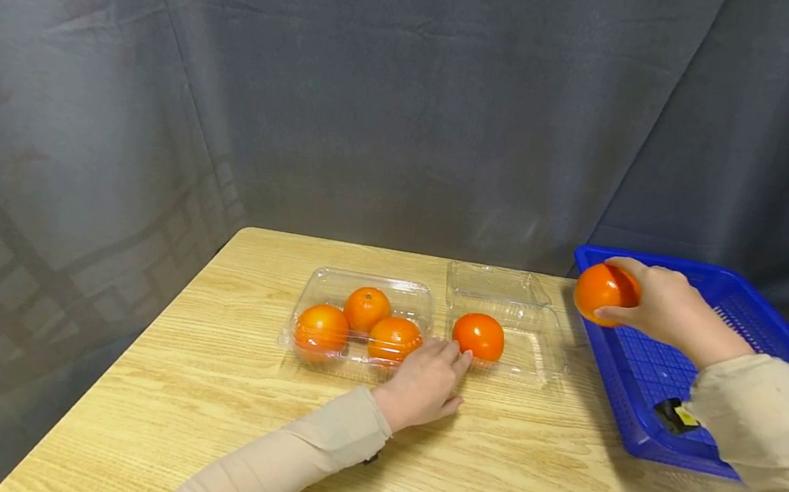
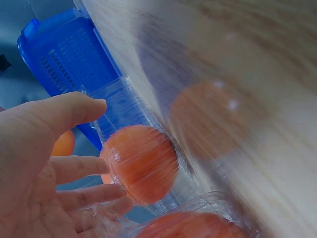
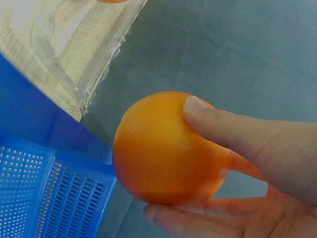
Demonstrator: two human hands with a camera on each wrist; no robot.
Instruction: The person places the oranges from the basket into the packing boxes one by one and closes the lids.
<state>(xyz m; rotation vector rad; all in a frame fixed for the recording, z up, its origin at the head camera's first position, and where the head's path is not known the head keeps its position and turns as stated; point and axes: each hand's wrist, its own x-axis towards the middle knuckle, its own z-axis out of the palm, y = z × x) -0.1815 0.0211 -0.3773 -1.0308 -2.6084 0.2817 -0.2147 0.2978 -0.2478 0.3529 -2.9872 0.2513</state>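
Observation:
High over the near-left rim of the blue basket (image 1: 609,385), my right hand (image 1: 669,306) grips an orange (image 3: 163,153), thumb on one side and fingers on the other. My left hand (image 1: 424,380) lies by the front edges of two clear plastic boxes, fingers extended and thumb spread away. Its fingertips are right at the orange-red round fruit (image 1: 478,336) in the right box (image 1: 531,349). That box's lid (image 1: 498,284) is folded back. Three oranges (image 1: 367,309) sit in the left box (image 1: 337,278), partly behind the left hand.
The basket stands at the right side of the wooden table (image 1: 191,402). Inside it lies a small black item with a yellow patch (image 1: 677,416). A dark grey curtain (image 1: 413,114) hangs behind the table.

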